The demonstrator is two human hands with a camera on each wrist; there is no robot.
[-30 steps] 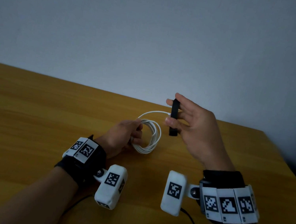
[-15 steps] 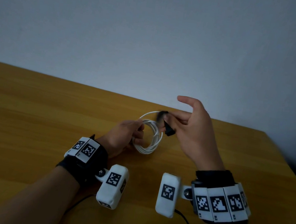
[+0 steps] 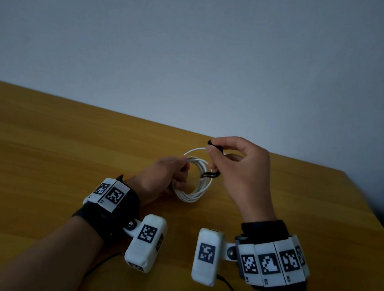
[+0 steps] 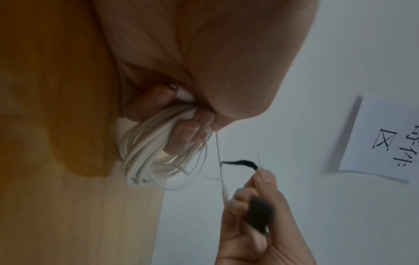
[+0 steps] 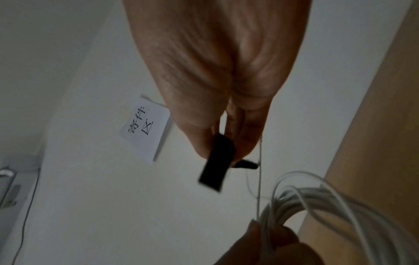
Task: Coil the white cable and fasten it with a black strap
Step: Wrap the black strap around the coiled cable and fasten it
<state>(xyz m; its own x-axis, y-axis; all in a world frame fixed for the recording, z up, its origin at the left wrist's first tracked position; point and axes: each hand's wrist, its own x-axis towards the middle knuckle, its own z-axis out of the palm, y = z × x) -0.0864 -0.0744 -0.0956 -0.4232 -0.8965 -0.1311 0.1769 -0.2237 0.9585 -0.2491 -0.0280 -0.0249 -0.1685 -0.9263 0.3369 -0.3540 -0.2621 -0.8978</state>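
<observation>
Behind the wooden table [image 3: 36, 147] stands a plain pale wall [image 3: 200, 47], with a sheet of paper [image 5: 145, 129] bearing printed characters stuck on it. Over the middle of the table my left hand [image 3: 161, 178] has its fingers curled round one side of the white cable [image 3: 199, 183], wound into a loose coil. Just right of the coil, my right hand [image 3: 244, 173] pinches the black strap [image 5: 217, 163] between thumb and fingers, its lower end close to the loops.
</observation>
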